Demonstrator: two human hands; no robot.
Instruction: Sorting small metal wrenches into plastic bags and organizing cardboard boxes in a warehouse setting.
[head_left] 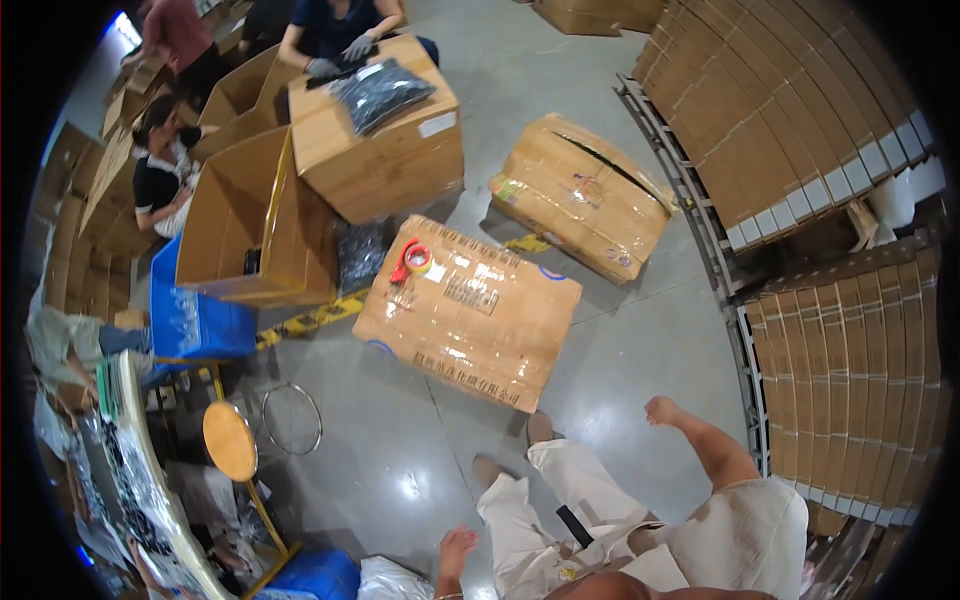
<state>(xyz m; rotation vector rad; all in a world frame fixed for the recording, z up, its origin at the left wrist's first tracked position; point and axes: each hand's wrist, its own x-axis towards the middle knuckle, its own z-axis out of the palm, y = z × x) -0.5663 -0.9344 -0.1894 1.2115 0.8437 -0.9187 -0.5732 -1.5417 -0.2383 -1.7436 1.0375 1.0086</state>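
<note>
Work in hand, by judgement: a pause, or an approach on foot, at the taped carton (505,330), since neither hand touches anything. The carton lies on the grey floor (380,480), just ahead of the person's shoes (540,428), its near right corner beside them. On its top, toward the far left, rests a red tape dispenser (408,262). Left hand (458,542): low and near, fingers loosely spread, nothing seen in it. Right hand (660,410): out to the right, fingers partly curled, no object visible; how far closed, cannot tell. Relative position: the carton lies far of the left hand, and to the left and far of the right hand, apart from both. Judgement: handling the carton or dispenser would call for a forward bend and a reach, the dispenser being the longer reach across the top. Also noted: a second taped carton (585,200) farther right; flattened cartons (850,390) stacked along the right side.
</note>
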